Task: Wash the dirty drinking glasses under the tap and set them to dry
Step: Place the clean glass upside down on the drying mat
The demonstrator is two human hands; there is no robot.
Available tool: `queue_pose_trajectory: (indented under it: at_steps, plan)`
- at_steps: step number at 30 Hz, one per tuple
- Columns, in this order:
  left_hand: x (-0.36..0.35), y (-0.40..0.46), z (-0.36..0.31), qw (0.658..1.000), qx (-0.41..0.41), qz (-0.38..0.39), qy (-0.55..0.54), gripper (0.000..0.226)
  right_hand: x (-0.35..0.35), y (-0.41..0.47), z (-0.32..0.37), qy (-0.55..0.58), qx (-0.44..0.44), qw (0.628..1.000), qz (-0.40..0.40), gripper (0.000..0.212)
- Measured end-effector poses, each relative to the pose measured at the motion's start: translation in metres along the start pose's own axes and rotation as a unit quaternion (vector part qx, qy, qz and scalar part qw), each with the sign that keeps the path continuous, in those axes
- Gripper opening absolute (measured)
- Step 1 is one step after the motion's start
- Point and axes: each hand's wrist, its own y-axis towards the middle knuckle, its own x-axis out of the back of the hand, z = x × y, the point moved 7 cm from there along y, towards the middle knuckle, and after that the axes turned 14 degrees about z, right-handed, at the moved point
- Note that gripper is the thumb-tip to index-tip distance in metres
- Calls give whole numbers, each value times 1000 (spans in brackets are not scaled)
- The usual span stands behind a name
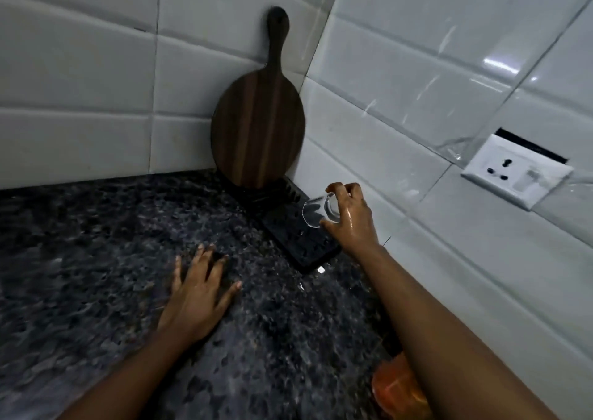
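right hand (348,216) grips glass (319,209) on its side, mouth pointing left.

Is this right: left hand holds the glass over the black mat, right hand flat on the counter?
Hands are swapped. The head view shows the right hand gripping the glass over the black mat, and the left hand flat on the counter.
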Motion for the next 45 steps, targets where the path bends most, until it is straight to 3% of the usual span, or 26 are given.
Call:
queue_pose_trajectory:
  at_steps: [11, 15, 28, 32, 35, 38, 40, 42, 44, 45]
  plan:
    - [-10, 7, 1, 999, 26, 24, 18, 110, -58, 96, -40, 49, -112, 991, 48, 66]
    - [-8, 5, 1, 999, 31, 14, 30, 98, -61, 117, -47, 40, -146, 985, 83, 75]
    - [-7, 6, -2, 999, 27, 14, 15, 93, -59, 102, -43, 46, -145, 986, 67, 43]
    - [-5, 3, -4, 999, 33, 37, 22, 72, -43, 59, -29, 108, -174, 978, 32, 38]
    - [-2, 3, -7, 999, 26, 35, 21, 63, -28, 8, -2, 146, -140, 979, 37, 34]
    - [5, -9, -15, 999, -1, 43, 18, 72, 6, -66, 20, 166, -97, 981, 17, 34]
    - [10, -28, -35, 999, -35, 7, -3, 82, 27, -127, 23, 206, -83, 975, -3, 34]
    - [10, -58, -69, 990, -77, 8, -121, 75, 42, -196, 14, 268, -103, 957, -24, 32]
    - [2, -89, -117, 951, -139, 87, -263, 65, 51, -262, -4, 326, -152, 932, -52, 27]
    - [-4, -99, -139, 935, -177, 118, -284, 70, 51, -288, -15, 343, -175, 921, -62, 21]
